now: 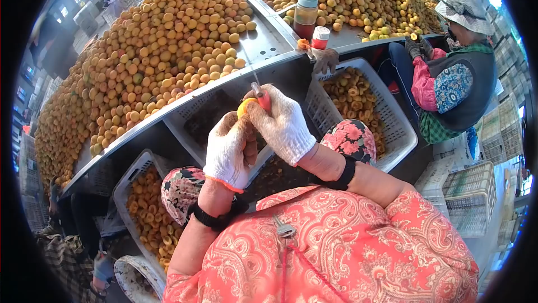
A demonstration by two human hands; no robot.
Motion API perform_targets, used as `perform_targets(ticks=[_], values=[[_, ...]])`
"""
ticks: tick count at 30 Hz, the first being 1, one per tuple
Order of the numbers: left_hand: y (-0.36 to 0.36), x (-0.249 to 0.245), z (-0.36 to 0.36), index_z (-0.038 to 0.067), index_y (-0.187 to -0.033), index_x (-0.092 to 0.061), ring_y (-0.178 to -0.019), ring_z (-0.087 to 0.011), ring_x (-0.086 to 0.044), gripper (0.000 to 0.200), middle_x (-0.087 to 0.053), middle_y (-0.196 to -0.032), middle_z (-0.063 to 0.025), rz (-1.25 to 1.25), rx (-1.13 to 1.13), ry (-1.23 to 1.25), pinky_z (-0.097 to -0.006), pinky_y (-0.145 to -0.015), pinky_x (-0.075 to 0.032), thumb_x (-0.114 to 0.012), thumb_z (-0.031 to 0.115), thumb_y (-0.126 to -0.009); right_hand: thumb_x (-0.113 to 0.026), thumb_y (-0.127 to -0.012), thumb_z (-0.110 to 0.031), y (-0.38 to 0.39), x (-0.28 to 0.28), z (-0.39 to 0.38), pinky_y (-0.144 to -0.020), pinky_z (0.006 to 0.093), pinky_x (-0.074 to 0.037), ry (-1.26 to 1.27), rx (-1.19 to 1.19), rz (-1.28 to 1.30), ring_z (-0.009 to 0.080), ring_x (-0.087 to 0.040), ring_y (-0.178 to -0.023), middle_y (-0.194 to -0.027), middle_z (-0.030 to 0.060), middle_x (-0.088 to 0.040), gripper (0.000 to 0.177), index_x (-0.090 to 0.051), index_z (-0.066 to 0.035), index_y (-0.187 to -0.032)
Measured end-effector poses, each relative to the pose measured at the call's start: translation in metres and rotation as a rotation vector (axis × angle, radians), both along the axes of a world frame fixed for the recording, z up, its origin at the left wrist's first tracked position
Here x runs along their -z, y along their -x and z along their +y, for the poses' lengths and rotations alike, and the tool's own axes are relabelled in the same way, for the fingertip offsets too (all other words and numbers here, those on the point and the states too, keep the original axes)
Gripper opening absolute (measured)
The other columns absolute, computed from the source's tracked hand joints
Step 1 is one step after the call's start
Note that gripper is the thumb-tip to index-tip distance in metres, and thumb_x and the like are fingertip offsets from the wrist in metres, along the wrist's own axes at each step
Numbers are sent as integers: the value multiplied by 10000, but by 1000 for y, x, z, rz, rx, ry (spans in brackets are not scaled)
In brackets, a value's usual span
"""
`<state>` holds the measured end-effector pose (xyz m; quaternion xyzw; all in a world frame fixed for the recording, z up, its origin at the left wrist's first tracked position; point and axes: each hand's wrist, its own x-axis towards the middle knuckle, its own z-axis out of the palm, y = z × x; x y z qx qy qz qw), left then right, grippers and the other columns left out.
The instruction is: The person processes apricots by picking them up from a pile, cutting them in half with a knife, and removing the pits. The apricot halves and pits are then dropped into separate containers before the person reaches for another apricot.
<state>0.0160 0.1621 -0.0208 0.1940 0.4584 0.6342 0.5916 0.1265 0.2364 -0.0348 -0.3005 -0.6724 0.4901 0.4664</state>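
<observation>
My left hand (pixel 228 149), in a white knitted glove with stained fingertips, pinches a yellow-orange apricot (pixel 244 107) in front of my chest. Close against it, my gloved right hand (pixel 282 121) grips a small red-handled knife (pixel 263 99), its metal end pointing up and away from me. The fingers of both hands meet around the fruit and partly hide it. Beyond my hands, a large heap of whole apricots (pixel 168 51) covers the metal table (pixel 260 45).
Crates of split apricots stand at my left (pixel 126 202) and right (pixel 400 135). A lidded bottle (pixel 306 16) and a red-and-white jar (pixel 320 38) stand by the table's divider. At right sits a co-worker (pixel 454 73) in a hat. A white bucket (pixel 131 278) is lower left.
</observation>
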Motion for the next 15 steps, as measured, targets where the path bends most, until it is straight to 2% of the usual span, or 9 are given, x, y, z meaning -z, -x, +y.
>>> perform_targets(ticks=[1, 2, 6, 7, 9, 11, 12, 13, 15], values=[[1, 1, -1, 92, -903, -569, -493, -56, -419, 133, -488, -659, 35, -104, -8, 7, -212, -414, -316, -643, 195, -941, -635, -912, -103, 0, 1, -2, -546, 368, -501, -294, 99, -97, 317, -651, -616, -758, 127, -651, 145, -572, -34, -1023], [1, 1, -2, 92, -903, -569, -493, -56, -419, 133, -488, -659, 35, -101, -20, 8, -212, -414, -316, -643, 195, -941, -631, -899, -91, -2, 0, -2, -558, 392, -511, -416, 111, -167, 358, -653, -670, -801, 163, -645, 175, -562, -54, -1056], [6, 8, -6, 91, -918, -568, -472, -52, -398, 95, -479, -650, 36, -187, -51, 21, -200, -411, -303, -645, 147, -921, -651, -842, -67, -5, -6, 0, -575, 401, -524, -751, 83, -272, 329, -661, -678, -771, 125, -640, 246, -578, -73, -1076], [6, 6, -6, 81, -931, -570, -473, -52, -397, 89, -483, -663, 28, -146, -78, 59, -198, -411, -308, -631, 145, -929, -651, -842, -67, -4, -5, 2, -575, 401, -524, -758, 79, -260, 329, -661, -678, -771, 125, -640, 246, -578, -73, -1076], [15, 3, -8, 71, -835, -590, -432, -73, -425, 189, -555, -669, -8, 253, -72, 13, -216, -364, -293, -650, 227, -924, -658, -827, -66, -5, -6, 5, -582, 399, -527, -740, 169, -314, 317, -661, -683, -782, 118, -645, 249, -594, -76, -1067], [22, 0, -10, 64, -811, -605, -421, -82, -422, 295, -570, -669, -22, 348, -202, 73, -227, -358, -294, -589, 317, -962, -658, -855, -91, -9, -6, 3, -590, 406, -526, -725, 180, -321, 329, -668, -701, -779, 133, -651, 210, -598, -73, -1056], [33, 0, -13, 57, -846, -611, -411, -94, -414, 414, -529, -624, -13, 461, -135, 105, -230, -353, -294, -524, 437, -987, -659, -871, -110, -8, 1, 5, -597, 410, -525, -517, 147, -319, 343, -672, -718, -775, 145, -653, 205, -593, -70, -1062], [45, 16, -14, 39, -1008, -611, -407, -101, -409, 512, -475, -585, 5, 451, -95, 68, -245, -355, -312, -477, 533, -991, -659, -887, -129, -5, 9, 7, -603, 413, -524, -306, 108, -313, 357, -675, -736, -770, 157, -655, 203, -588, -67, -1067], [36, 10, -17, 68, -1220, -559, -406, -107, -409, 434, -479, -585, 1, 240, -55, 79, -258, -361, -338, -474, 436, -1006, -657, -903, -163, 3, 12, -4, -676, 444, -528, -272, -25, -257, 416, -664, -824, -851, 213, -672, 269, -565, -69, -1138]])
